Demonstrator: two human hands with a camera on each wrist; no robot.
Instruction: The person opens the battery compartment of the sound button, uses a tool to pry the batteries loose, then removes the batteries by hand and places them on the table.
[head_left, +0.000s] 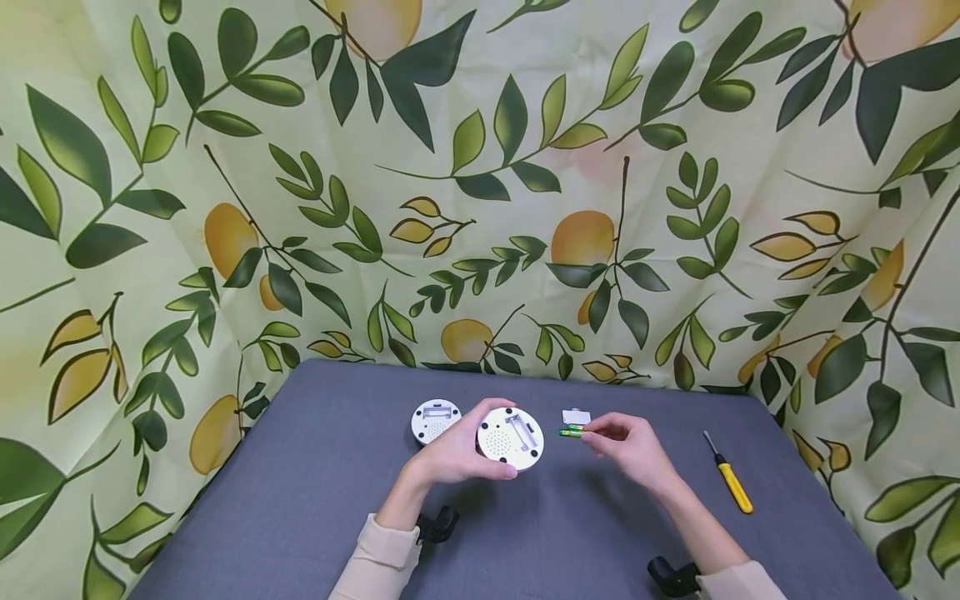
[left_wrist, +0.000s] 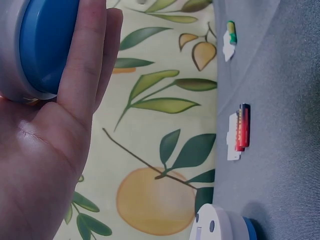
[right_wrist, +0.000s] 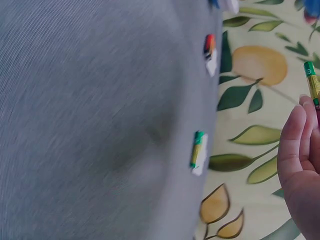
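Note:
My left hand (head_left: 453, 454) grips a round white device (head_left: 498, 450) by its rim, its battery slot tilted up toward me. A blue side of this device (left_wrist: 47, 45) shows in the left wrist view. Between thumb and fingertips, my right hand (head_left: 630, 446) pinches a green and yellow battery (right_wrist: 312, 82), just right of the device and apart from it. Another green battery (right_wrist: 197, 149) lies on the grey table with a small white cover (head_left: 576, 416) beside or under it. Whether the slot holds any battery I cannot tell for certain; it looks bare.
A second round white device (head_left: 435, 419) sits on the table behind my left hand, its slot facing up. Red and black batteries (left_wrist: 242, 127) lie by another white cover (left_wrist: 231, 137). At the right lies a yellow-handled screwdriver (head_left: 733, 486). Patterned cloth (head_left: 525, 208) hangs behind the table.

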